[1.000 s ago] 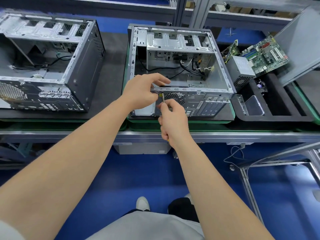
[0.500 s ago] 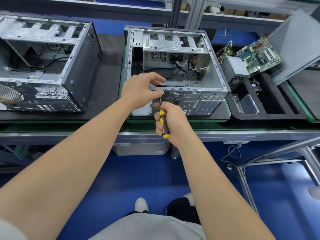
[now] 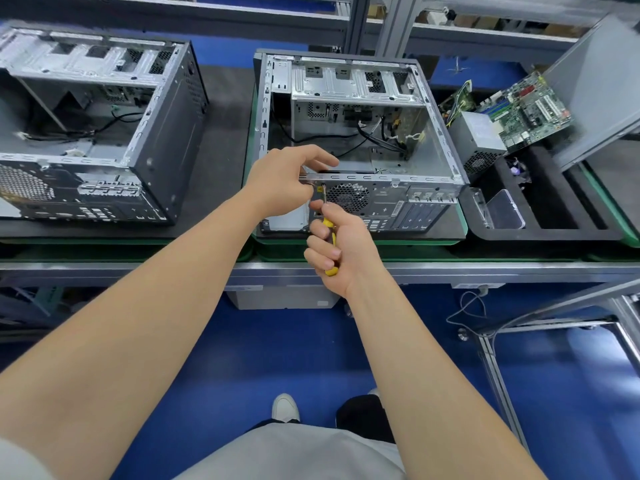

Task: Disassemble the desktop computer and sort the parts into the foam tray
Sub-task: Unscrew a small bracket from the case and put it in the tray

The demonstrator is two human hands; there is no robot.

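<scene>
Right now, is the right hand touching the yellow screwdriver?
Touching. The head view shows the right hand with fingers curled round the screwdriver, its yellow handle showing between them.

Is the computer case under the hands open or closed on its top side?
Open. The computer case has no panel on its upward side; its drive cage and black cables inside are plainly visible.

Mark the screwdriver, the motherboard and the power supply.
screwdriver point(image 3: 327, 223): head view, upper visible part of the yellow handle.
motherboard point(image 3: 519, 112): head view, middle of the green board.
power supply point(image 3: 479, 136): head view, grey top face.
</scene>
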